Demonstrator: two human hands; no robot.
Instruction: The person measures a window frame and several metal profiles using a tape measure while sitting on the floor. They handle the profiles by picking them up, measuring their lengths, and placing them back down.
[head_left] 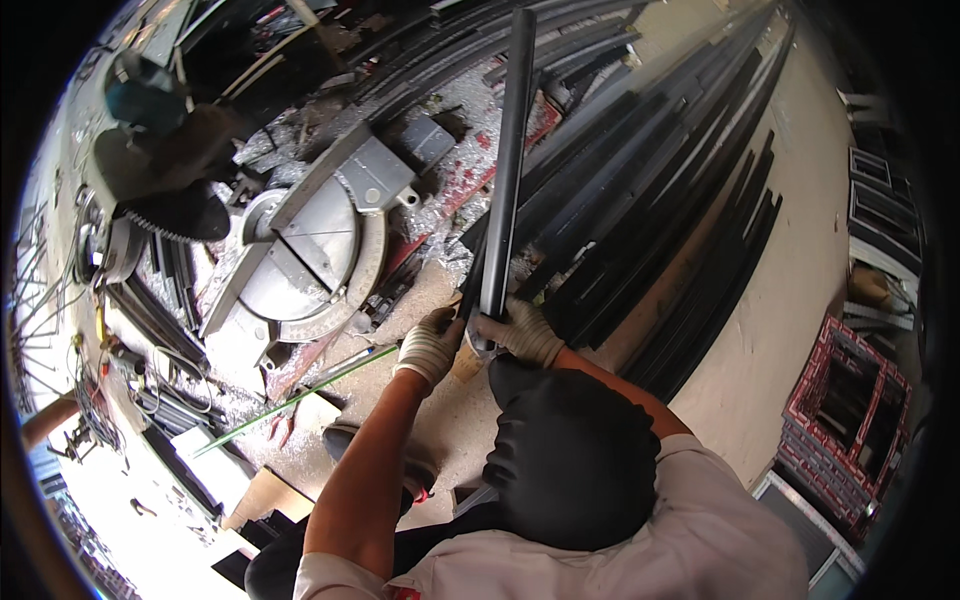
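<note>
A long dark grey metal profile (508, 170) rises away from me, its near end low between my hands. Around that near end, the fingers of my right hand (530, 335), in a whitish knit glove, are closed. My left hand (430, 347), gloved alike, is just left of it with its fingers curled at the lower end of a thin black strip (472, 280). The strip runs up close beside the profile; whether the two are joined I cannot tell. Left of my hands is a mitre saw's round metal table (325, 225) with its fence. The toothed saw blade (185, 213) shows farther left.
Many dark profiles (640, 180) lie in long rows on the floor, from the middle to the far right. A green strip (300, 397) lies slanting left of my left hand. Red-and-white wrapped frames (840, 420) are stacked at the right. Metal scraps (300, 135) surround the saw.
</note>
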